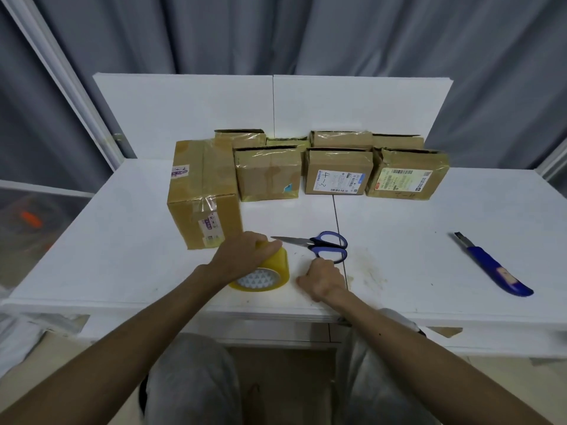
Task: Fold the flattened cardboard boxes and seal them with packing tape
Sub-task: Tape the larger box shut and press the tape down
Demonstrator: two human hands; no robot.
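The top of the tape roll (276,265) is covered by the left hand (245,253). Whether anything is held by the right hand (322,279) cannot be told. The rear boxes (340,139) are largely hidden; label print (337,179) is unreadable.

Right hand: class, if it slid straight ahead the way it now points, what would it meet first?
Most likely the scissors, at their blue handles just beyond the right hand; the gap looks small, though depth is unclear.
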